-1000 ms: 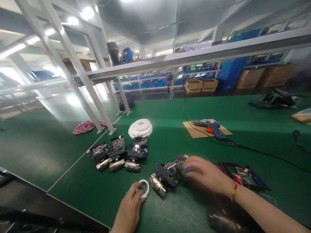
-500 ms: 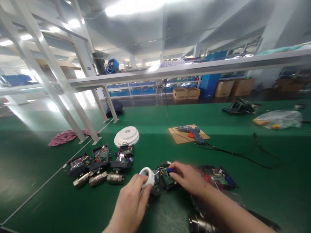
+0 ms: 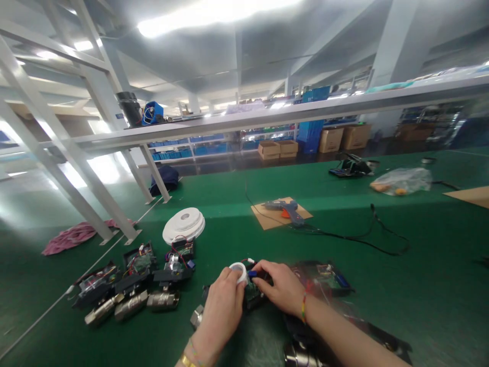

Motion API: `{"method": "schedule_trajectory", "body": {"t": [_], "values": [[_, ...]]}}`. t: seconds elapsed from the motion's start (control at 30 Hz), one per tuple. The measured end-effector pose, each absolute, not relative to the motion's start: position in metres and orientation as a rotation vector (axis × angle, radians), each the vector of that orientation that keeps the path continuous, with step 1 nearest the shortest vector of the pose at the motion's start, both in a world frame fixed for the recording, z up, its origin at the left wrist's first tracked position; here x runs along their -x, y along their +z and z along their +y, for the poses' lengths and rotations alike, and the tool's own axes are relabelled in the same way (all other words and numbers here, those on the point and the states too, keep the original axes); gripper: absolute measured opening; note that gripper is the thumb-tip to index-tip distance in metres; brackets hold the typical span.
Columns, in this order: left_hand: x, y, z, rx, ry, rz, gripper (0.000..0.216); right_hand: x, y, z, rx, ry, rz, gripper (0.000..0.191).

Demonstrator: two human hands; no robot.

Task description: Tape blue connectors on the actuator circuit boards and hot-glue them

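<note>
My left hand (image 3: 223,308) is closed around a small white roll of tape (image 3: 239,270) and holds it over a valve unit (image 3: 250,295) with a black housing and a circuit board. My right hand (image 3: 280,285) pinches the top of that same unit, beside a small blue part (image 3: 252,273). The unit's metal valve end (image 3: 196,317) pokes out below my left hand. Both hands meet low in the middle of the head view, on the green table (image 3: 382,275).
Three similar valve units (image 3: 133,285) lie in a row to the left. A stack of white tape rolls (image 3: 184,226) sits behind them. A blue glue gun (image 3: 284,208) rests on cardboard, its cable trailing right. An open black housing (image 3: 328,278) lies right of my hands.
My left hand has lifted the white tape roll from the table and carried it right, onto the valve unit. My right hand stayed on the unit. The view has swung to the right.
</note>
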State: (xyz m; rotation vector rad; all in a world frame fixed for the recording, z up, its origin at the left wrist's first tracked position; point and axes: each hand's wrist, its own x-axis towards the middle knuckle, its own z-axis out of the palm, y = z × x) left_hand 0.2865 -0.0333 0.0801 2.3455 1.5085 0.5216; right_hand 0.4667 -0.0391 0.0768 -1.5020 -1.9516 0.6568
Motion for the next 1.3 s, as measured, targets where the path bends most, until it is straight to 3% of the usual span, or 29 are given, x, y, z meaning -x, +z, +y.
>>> {"method": "schedule_trajectory", "body": {"t": [0.6, 1.03, 1.2, 1.3], "values": [[-0.299, 0.067, -0.031, -2.337, 0.655, 1.503, 0.023, -0.463, 0.075, -0.037, 1.613, 0.515, -2.03, 0.018], [-0.312, 0.048, -0.037, -2.095, 1.297, 1.546, 0.026, -0.459, 0.074, -0.024, 1.868, 0.707, -1.602, 0.012], [-0.254, 0.068, -0.047, -2.152, 1.488, 1.526, 0.031, -0.464, 0.076, -0.025, 1.778, 0.8, -1.656, 0.011], [-0.191, 0.051, -0.058, -2.317, 1.325, 1.783, 0.03, -0.468, 0.082, -0.028, 1.66, 0.828, -1.773, 0.012]]}}
